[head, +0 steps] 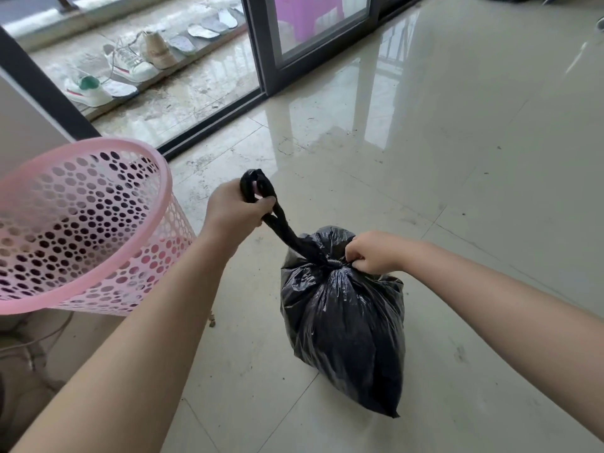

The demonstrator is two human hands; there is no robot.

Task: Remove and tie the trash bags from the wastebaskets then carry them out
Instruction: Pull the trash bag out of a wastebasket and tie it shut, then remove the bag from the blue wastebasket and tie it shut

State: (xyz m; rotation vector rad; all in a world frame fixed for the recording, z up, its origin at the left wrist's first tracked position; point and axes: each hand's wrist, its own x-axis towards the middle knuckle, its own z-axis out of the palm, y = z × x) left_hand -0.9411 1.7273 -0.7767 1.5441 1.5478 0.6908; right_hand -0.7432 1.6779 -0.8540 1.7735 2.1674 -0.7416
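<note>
Both my hands pull apart: left hand point(236, 209) grips the twisted tail point(285, 228) up-left, right hand point(376, 253) pinches the trash bag point(346, 322) at its knot point(333, 265).

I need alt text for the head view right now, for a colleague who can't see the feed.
A person ties a full black trash bag standing on a glossy tiled floor: the left hand pulls a twisted strand of the bag up and away, while the right hand pinches plastic at the knot. A pink perforated wastebasket with no bag in it sits at left.
</note>
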